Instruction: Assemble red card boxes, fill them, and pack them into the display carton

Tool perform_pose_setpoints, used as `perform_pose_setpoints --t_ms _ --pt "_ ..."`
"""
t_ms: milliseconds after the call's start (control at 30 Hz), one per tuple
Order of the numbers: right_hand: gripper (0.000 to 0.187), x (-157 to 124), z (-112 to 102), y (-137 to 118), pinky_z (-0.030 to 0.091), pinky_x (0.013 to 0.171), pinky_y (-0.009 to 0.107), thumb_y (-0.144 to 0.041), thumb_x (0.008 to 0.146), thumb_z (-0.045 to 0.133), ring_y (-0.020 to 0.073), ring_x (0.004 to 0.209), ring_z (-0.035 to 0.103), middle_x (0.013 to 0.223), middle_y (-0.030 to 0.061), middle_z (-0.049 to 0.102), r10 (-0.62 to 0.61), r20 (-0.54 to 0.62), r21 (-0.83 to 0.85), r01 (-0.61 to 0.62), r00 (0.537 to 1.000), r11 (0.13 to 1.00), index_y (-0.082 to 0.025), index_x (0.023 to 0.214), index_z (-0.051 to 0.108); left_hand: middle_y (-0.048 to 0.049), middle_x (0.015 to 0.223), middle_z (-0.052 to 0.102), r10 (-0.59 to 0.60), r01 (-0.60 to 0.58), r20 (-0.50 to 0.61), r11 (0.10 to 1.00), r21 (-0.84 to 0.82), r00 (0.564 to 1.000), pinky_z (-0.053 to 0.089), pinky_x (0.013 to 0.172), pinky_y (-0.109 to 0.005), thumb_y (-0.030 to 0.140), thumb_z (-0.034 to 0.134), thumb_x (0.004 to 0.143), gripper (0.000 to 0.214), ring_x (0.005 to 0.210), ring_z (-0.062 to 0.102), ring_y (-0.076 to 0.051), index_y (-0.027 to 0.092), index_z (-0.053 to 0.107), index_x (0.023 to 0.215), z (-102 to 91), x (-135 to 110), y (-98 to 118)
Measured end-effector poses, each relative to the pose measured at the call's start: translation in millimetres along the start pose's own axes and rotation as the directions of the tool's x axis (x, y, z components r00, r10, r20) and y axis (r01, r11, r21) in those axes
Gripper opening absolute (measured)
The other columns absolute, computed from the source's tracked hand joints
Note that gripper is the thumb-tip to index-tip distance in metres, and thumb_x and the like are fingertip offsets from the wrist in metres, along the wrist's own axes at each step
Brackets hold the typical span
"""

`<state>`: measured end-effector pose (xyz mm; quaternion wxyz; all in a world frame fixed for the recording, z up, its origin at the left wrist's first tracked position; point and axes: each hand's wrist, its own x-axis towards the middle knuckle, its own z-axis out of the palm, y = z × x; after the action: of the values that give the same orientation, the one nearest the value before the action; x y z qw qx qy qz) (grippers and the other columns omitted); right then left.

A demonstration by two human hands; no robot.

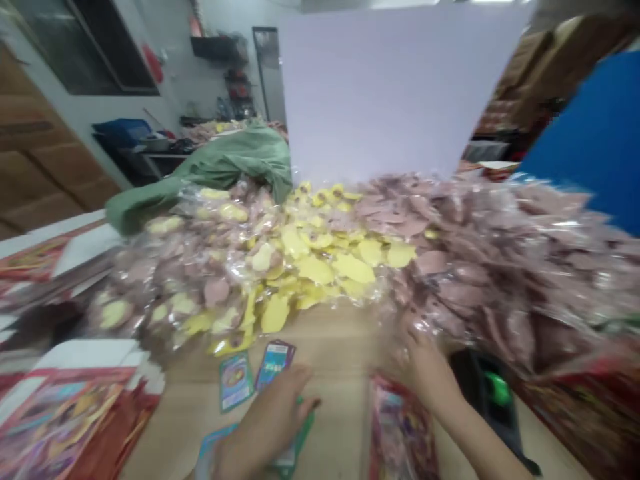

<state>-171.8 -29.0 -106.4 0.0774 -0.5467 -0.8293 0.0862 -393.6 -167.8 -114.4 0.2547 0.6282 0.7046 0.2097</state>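
Note:
My left hand (277, 413) lies low over several printed cards, with its thumb apart from the other fingers. A green-edged card (304, 433) shows from under it. Just beyond the hand are a yellow picture card (236, 380) and a blue-and-purple card (274, 363). My right hand (423, 357) reaches forward to the near edge of the pink pieces in clear plastic packets (465, 287). Its fingertips are blurred among the plastic, so I cannot see whether they grip a packet. Yellow flat pieces (315, 267) are heaped at the middle of the table.
A red printed pouch (400, 427) lies between my forearms. Beside my right arm sits a black object with a green part (495, 390). Red printed boxes (65, 420) stand at left. Behind the heap rise a white panel (380, 93) and green cloth (225, 160).

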Motion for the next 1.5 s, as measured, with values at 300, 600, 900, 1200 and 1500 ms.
perform_pose_setpoints --t_ms 300,600,900,1200,1500 --pt "0.055 -92 58 -165 0.047 0.081 0.047 -0.041 0.071 0.065 0.0342 0.102 0.054 0.119 0.0189 0.055 -0.633 0.381 0.224 0.597 0.674 0.771 -0.011 0.116 0.056 -0.012 0.132 0.044 -0.188 0.25 -0.271 0.943 0.218 0.944 0.036 0.101 -0.043 0.022 0.053 0.076 0.052 0.123 0.04 -0.024 0.016 0.043 0.127 -26.4 -86 -94" --pt "0.04 -121 111 -145 0.041 0.09 0.05 -0.012 0.078 0.05 0.0348 0.111 0.047 0.123 0.0241 0.05 -0.695 0.165 -0.036 0.709 0.699 0.704 -0.002 0.117 0.053 -0.0095 0.132 0.046 0.02 0.021 -0.13 0.952 0.304 0.991 0.043 0.095 -0.043 0.013 0.054 0.074 0.053 0.119 0.044 -0.025 0.021 0.044 0.125 24.5 -158 -90" --pt "0.024 -131 92 -155 0.048 0.074 0.038 -0.003 0.079 0.044 0.0265 0.088 0.057 0.088 0.0142 0.064 -0.617 0.154 0.154 0.598 0.771 0.786 -0.011 0.088 0.064 -0.005 0.082 0.065 0.072 -0.014 -0.215 0.966 0.259 0.974 0.053 0.073 -0.034 0.014 0.039 0.085 0.023 0.08 0.062 -0.019 0.02 0.062 0.087 15.5 -174 -78" --pt "0.024 -148 31 -129 0.047 0.082 0.033 -0.031 0.088 0.041 0.0185 0.097 0.057 0.11 0.0084 0.059 -0.062 0.081 0.928 -0.053 0.995 0.369 -0.019 0.107 0.052 -0.0074 0.095 0.064 -0.335 0.06 -0.444 0.847 -0.528 0.831 0.052 0.076 -0.034 0.042 0.044 0.085 0.031 0.087 0.061 -0.02 0.017 0.059 0.096 16.8 -145 -19" --pt "0.027 -111 -57 54 0.049 0.065 0.029 -0.037 0.081 0.049 0.0174 0.075 0.061 0.083 0.0057 0.065 0.193 0.266 0.832 -0.326 0.944 0.448 -0.013 0.089 0.058 -0.0071 0.143 0.028 0.676 -0.632 0.267 0.737 -0.239 0.687 0.025 0.104 -0.046 0.019 0.065 0.07 0.071 0.13 0.026 -0.027 0.029 0.033 0.133 41.7 -15 94"
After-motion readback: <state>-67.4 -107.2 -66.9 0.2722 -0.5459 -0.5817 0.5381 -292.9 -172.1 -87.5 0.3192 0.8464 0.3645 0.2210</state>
